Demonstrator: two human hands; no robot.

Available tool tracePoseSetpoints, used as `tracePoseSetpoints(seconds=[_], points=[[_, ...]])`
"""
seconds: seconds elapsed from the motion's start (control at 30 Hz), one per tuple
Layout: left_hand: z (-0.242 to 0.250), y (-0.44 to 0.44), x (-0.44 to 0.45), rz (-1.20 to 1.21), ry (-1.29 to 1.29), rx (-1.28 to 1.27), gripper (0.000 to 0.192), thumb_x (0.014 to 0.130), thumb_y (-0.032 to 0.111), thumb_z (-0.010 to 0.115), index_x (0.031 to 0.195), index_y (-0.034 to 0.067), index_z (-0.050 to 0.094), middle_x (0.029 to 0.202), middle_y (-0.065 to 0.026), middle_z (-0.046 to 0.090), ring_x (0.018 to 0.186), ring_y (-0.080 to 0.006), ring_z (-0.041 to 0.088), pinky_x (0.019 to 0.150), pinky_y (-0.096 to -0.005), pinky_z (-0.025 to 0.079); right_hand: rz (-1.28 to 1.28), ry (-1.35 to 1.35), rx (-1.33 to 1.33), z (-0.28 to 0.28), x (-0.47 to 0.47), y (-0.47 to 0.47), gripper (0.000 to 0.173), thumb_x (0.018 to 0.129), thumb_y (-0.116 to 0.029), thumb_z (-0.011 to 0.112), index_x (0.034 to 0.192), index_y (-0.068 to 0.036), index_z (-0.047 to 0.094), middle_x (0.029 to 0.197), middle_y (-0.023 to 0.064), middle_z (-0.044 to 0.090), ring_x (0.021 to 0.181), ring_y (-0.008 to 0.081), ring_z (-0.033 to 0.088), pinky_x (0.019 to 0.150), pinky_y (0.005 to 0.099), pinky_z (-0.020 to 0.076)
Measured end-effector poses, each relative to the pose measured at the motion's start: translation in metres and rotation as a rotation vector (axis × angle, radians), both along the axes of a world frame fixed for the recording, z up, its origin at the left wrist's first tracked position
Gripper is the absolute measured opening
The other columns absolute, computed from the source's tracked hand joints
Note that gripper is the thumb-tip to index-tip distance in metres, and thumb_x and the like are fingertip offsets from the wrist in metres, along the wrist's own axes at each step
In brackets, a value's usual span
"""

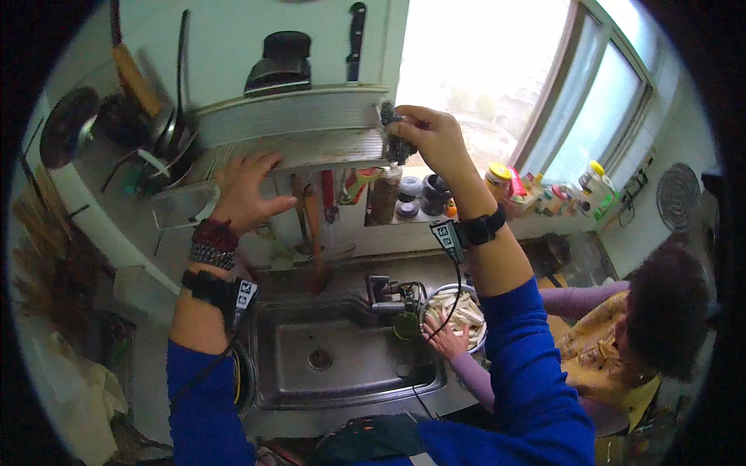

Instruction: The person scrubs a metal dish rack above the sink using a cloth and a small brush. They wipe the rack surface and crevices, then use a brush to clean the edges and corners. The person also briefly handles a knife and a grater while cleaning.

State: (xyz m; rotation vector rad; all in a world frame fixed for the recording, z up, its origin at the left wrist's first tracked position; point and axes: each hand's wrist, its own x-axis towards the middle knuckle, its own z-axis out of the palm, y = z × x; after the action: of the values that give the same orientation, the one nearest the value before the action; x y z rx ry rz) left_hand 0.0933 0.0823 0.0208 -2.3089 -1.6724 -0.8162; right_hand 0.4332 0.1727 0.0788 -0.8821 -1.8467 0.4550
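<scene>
A metal wall shelf (291, 125) with a ribbed front runs above the sink. My right hand (437, 137) pinches a dark scouring pad (397, 137), probably steel wool, against the shelf's right end. My left hand (247, 189) is at the shelf's lower left edge with its fingers spread, the thumb pointing right. Its fingertips appear to touch the shelf, and nothing is held in it. A black object (281, 64) and a black-handled knife (355, 41) stand upright in the shelf.
Below lies a steel sink (349, 343) with a faucet (382, 294). At right, a person (600, 338) has a hand in a bowl of pale cut strips (460, 309). Jars (498, 175) line the windowsill. Pans and ladles (175, 125) hang at left, with utensils (313, 215) under the shelf.
</scene>
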Motion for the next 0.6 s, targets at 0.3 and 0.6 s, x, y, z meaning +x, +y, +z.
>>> tracePoseSetpoints(seconds=[0.3,0.6], points=[[-0.004,0.001,-0.002,-0.037,0.001,0.087,0.081,0.071,0.048,0.079,0.139,0.012,0.057,0.143,-0.0126,0.055,0.134,-0.0368,0.046,0.115,-0.0473,0.030,-0.083,-0.414,0.742,-0.031,-0.010,-0.022,0.022,0.078,-0.006,0.076,0.100,-0.011,0.078,0.086,0.0074,0.067,0.082,0.0258,0.065,0.069,0.0376,0.0550],[-0.007,-0.004,0.002,-0.002,-0.017,0.058,0.083,0.068,0.048,0.082,0.141,0.017,0.056,0.145,-0.0082,0.055,0.135,-0.0339,0.044,0.113,-0.0502,0.030,-0.116,-0.350,0.822,-0.026,-0.011,-0.013,0.027,0.078,0.001,0.074,0.103,-0.009,0.077,0.088,0.0078,0.067,0.080,0.0250,0.064,0.068,0.0356,0.0542]])
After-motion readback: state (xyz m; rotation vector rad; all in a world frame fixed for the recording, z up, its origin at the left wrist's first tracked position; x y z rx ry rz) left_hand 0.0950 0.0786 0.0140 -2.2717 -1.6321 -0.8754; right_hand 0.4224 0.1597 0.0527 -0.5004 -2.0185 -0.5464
